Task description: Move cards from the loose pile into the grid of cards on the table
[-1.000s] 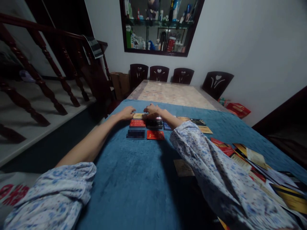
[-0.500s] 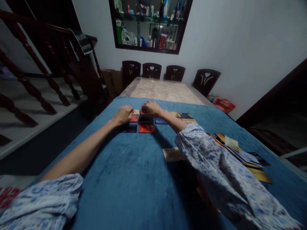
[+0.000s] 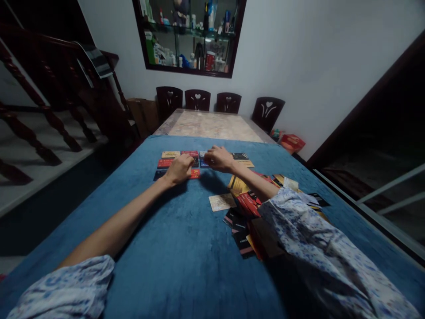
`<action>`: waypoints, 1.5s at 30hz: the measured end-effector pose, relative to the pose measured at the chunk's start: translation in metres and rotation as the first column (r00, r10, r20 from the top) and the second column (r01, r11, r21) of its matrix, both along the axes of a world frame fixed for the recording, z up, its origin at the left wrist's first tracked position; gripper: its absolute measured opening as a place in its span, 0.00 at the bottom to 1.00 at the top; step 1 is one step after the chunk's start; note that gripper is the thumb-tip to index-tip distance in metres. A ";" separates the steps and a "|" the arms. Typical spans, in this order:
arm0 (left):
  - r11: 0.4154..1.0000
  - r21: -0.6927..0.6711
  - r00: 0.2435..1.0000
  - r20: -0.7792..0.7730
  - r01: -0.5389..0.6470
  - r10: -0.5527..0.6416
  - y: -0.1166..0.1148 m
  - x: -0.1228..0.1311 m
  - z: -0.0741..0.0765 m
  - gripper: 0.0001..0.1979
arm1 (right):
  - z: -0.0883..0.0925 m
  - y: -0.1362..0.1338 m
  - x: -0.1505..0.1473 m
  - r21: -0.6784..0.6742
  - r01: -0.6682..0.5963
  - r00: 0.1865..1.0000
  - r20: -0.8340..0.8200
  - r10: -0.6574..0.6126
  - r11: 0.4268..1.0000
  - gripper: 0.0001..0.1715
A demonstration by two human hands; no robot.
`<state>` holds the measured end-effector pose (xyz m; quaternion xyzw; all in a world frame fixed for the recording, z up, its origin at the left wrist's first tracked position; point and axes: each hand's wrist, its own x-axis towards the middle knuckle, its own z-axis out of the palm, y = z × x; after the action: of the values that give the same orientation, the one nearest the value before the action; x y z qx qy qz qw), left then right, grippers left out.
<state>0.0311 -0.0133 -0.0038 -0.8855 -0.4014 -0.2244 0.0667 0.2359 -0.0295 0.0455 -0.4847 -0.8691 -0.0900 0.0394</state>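
Observation:
Flat plastic cards, like bank cards, lie in rows on the blue cloth point(image 3: 179, 230). My left hand point(image 3: 180, 169) is closed over the row's front middle, beside a red card point(image 3: 195, 174) and covering part of it. To its left lie a dark blue card point(image 3: 160, 175), a red card point(image 3: 164, 163) and a cream card point(image 3: 170, 154). My right hand point(image 3: 219, 158) has its fingers curled down over a blue card point(image 3: 203, 163). What the fingertips of either hand pinch, if anything, is hidden. Just right of it show a black card point(image 3: 239, 156) and a tan card point(image 3: 246, 164).
Under my right forearm spreads a loose pile of cards, with a red card point(image 3: 248, 204), black cards point(image 3: 244, 243) and a cream card point(image 3: 222, 202). Beyond the cloth is the bare tabletop point(image 3: 212, 125), with chairs point(image 3: 229, 103) behind. A wooden railing point(image 3: 49, 102) stands left.
The view has turned right and shows more of the loose pile. My left hand has moved right over the front cards; my right hand has shifted right from the dark stack to the blue card.

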 end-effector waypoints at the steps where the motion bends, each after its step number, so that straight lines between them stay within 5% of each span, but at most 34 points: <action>1: 1.000 -0.003 1.000 0.004 0.010 -0.010 -0.004 0.005 0.000 0.13 | -0.001 -0.005 0.006 0.009 0.014 1.000 -0.008 -0.014 1.000 0.15; 14: 0.991 -0.055 0.990 -0.071 0.121 -0.125 -0.044 0.076 -0.007 0.12 | -0.027 -0.051 0.086 -0.022 0.210 0.976 -0.060 -0.211 0.977 0.15; 22: 0.970 -0.173 0.968 -0.153 0.171 -0.198 -0.055 0.109 -0.013 0.12 | -0.037 -0.060 0.099 -0.085 0.297 0.952 -0.055 -0.302 0.951 0.17; 35: 0.893 -0.357 0.911 -0.202 0.273 -0.359 -0.040 0.119 -0.023 0.36 | -0.043 -0.062 0.089 -0.126 0.428 0.903 0.083 -0.421 0.895 0.18; 45: 0.928 -0.267 0.911 -0.250 0.261 -0.328 -0.036 0.110 -0.016 0.27 | -0.051 -0.061 0.085 -0.213 0.298 0.948 -0.050 -0.315 0.931 0.17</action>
<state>0.1412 -0.0491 -0.0198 -0.9611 -0.2712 -0.0520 -0.0118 0.3205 -0.0909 -0.0055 -0.6192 -0.7850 0.0142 0.0114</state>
